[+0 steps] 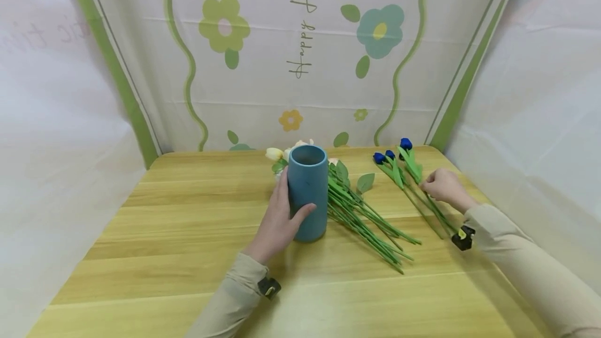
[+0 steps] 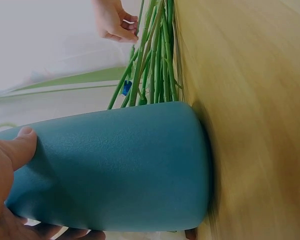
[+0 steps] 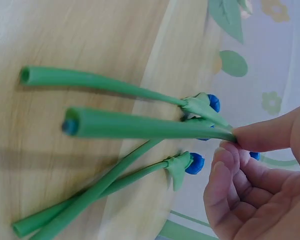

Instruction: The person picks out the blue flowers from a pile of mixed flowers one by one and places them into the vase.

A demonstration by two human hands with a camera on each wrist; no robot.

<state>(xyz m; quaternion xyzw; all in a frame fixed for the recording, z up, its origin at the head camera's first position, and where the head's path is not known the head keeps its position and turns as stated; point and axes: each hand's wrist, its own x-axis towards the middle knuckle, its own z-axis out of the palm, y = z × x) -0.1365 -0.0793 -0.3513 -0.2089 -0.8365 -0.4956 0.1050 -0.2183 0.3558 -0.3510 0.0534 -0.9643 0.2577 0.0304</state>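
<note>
Pale cloth (image 1: 263, 82) printed with flowers, wavy green lines and the word "Happy" hangs behind and beside a wooden table (image 1: 155, 244), where I watch a person in beige sleeves (image 1: 512, 254) at work with both hands. Seen from the head, a blue vase (image 1: 308, 192) stands upright near the middle of the table, the left hand (image 1: 280, 210) wrapped around its left side. Behind it lie pale flowers (image 1: 274, 154), and a bundle of green stems (image 1: 359, 223) fans out to its right. Farther right, the right hand (image 1: 446, 188) is at the blue flowers (image 1: 379, 158), its fingertips drawn together.

Left wrist view: the grip on the vase shows plainly — thumb laid along one side, fingers curled round the opposite one — with the vase's base on the wood. Green stems run just beyond it, and past them I can see the right hand.

Right wrist view: thumb and forefinger pinch one green stem (image 3: 150, 125) — its cut end points back toward the camera. Other blue-flowered stems lie around it on the table, two of them crossing near their lower ends.
</note>
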